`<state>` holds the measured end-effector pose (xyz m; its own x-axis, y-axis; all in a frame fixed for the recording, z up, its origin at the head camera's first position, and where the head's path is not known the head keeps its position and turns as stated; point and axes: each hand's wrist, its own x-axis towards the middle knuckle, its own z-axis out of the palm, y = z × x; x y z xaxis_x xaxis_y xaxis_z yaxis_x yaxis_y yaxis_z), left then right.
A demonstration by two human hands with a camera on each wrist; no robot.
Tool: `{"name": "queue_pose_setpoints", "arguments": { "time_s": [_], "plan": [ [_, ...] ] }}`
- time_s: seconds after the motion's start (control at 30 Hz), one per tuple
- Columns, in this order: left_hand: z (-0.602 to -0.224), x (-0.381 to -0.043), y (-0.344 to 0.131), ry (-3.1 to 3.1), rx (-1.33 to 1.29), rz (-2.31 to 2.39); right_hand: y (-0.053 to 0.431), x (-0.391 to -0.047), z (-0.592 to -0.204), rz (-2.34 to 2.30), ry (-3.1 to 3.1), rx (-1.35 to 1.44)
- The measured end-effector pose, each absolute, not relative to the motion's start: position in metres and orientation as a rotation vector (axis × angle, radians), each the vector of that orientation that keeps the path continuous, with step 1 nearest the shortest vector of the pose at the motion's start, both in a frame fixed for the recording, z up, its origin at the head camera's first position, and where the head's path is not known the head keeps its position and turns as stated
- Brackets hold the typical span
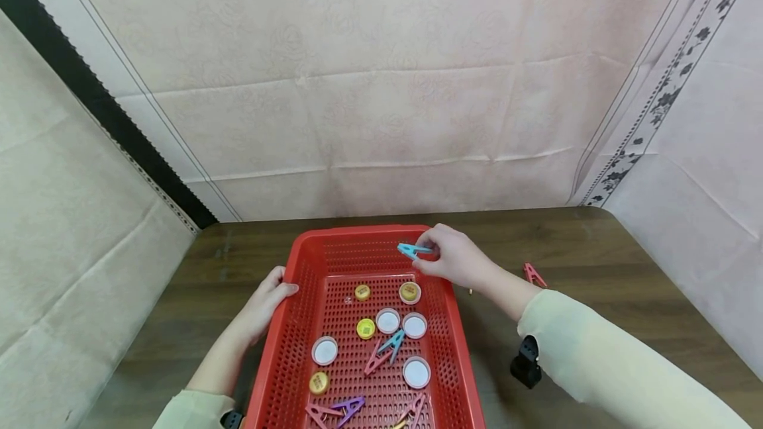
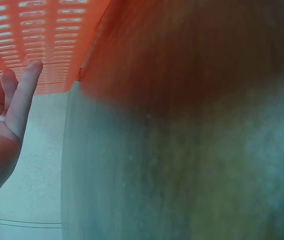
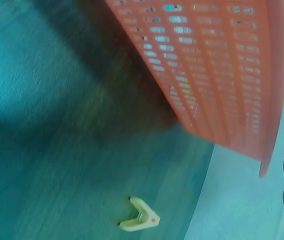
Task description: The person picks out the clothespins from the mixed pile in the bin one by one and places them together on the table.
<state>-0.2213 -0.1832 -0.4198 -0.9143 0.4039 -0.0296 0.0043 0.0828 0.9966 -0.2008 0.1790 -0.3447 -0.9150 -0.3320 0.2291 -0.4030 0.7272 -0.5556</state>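
Basket (image 1: 363, 230), red perforated plastic, on brown wood-grain table (image 1: 575, 243); left hand (image 1: 267, 303) grips its left rim, apparently for steadiness. Light-blue plastic clothespin (image 1: 409, 247), above the basket's far right part, pinched in right hand (image 1: 452, 255) by its handle end, probably because squeezing there opens it.

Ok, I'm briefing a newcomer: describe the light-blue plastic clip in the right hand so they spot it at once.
Find the red perforated plastic basket. Over its far right corner, the right hand pinches the light-blue plastic clip. The other light-blue plastic clip lies down inside the basket; this one alone is held.
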Motion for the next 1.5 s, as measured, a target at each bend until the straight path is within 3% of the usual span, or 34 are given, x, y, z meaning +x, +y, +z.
{"name": "queue_pose_setpoints", "arguments": {
  "time_s": [1.5],
  "plan": [
    [-0.419, -0.221, -0.183, 2.075, 0.422, 1.895, 0.33, -0.19, -0.389, 0.683, -2.738, -0.015]
  ]
}}
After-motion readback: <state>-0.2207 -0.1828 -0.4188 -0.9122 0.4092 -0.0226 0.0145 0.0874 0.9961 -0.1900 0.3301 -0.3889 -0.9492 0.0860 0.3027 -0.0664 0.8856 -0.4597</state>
